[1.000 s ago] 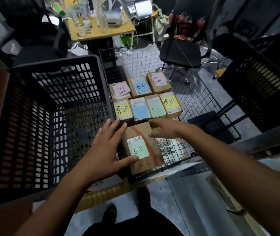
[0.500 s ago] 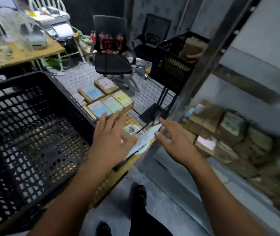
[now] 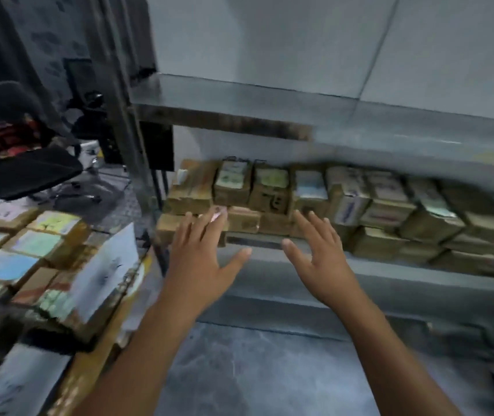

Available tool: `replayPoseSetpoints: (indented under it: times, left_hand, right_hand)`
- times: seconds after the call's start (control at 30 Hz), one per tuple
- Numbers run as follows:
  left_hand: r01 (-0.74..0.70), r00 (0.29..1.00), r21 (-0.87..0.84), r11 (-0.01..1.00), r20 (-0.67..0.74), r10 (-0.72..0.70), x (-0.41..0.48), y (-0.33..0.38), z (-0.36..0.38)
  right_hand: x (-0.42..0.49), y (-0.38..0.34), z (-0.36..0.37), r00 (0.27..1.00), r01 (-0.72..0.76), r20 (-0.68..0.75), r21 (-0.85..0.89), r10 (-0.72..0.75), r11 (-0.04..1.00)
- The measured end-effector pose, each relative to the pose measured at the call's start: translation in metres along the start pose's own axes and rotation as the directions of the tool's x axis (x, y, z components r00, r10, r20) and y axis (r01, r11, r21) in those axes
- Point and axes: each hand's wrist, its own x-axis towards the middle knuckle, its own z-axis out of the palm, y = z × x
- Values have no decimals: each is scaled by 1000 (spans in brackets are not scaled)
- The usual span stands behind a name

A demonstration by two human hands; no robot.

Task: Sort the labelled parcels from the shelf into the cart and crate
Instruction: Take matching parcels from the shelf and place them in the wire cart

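Note:
Several brown cardboard parcels (image 3: 272,192) with coloured labels are stacked in rows on the lower board of a grey metal shelf (image 3: 419,280). My left hand (image 3: 200,256) and my right hand (image 3: 317,253) are both stretched out, fingers spread and empty, just in front of the left end of the stack. Neither touches a parcel. At the left, the cart (image 3: 95,325) holds several parcels with blue, green, yellow and pink labels (image 3: 38,241). The image is blurred by motion.
An upper shelf board (image 3: 224,115) hangs over the parcels. A grey upright post (image 3: 119,121) stands between cart and shelf. A black office chair (image 3: 29,172) is at the far left. Grey concrete floor (image 3: 254,370) lies below my arms.
My view has swung right, from the crate and cart to the shelf. Both hands have left the parcel set down in the cart and now reach toward the shelf, empty.

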Motion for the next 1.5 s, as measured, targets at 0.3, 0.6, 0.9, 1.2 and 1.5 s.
replayPoseSetpoints:
  times: [0.3, 0.6, 0.9, 1.2, 1.5]
  left_hand:
    - [-247, 959, -183, 952, 94, 267, 22, 215, 159]
    - [-324, 865, -386, 864, 250, 436, 19, 394, 277]
    - [-339, 766, -483, 807, 356, 535, 43, 504, 361]
    - [-255, 718, -554, 792, 440, 539, 96, 566, 455]
    - [-131, 718, -659, 740, 452, 529, 139, 633, 520]
  right_hand:
    - [-92, 175, -157, 941, -216, -253, 59, 224, 974]
    - [-171, 297, -285, 797, -422, -437, 89, 416, 902]
    - [-181, 365, -346, 699, -490, -511, 168, 501, 855]
    - [-140, 454, -398, 636, -592, -508, 162, 581, 790]
    - [-116, 534, -448, 588, -633, -567, 122, 577, 765]
